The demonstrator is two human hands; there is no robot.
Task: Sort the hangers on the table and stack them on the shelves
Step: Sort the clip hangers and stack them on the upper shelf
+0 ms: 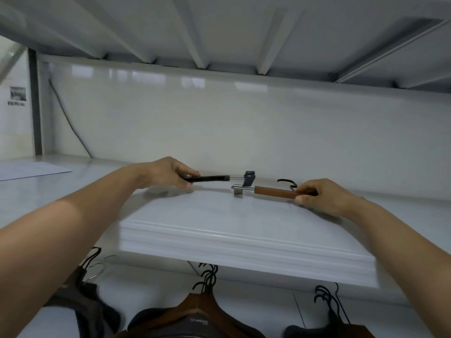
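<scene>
My left hand pinches a black clip hanger with a steel rod and a dark clip at its right end, held just above the white shelf. My right hand grips a brown wooden clip hanger with a metal clip at its left end; its black hook shows behind my fingers. The two clips almost meet at the middle of the shelf. On the shelf below lie stacked brown wooden hangers with black hooks.
Dark hangers lie at the lower left, and more black-hooked hangers at the lower right. A sheet of paper lies on the shelf at far left. Another shelf's underside hangs overhead. A white back wall closes the shelf.
</scene>
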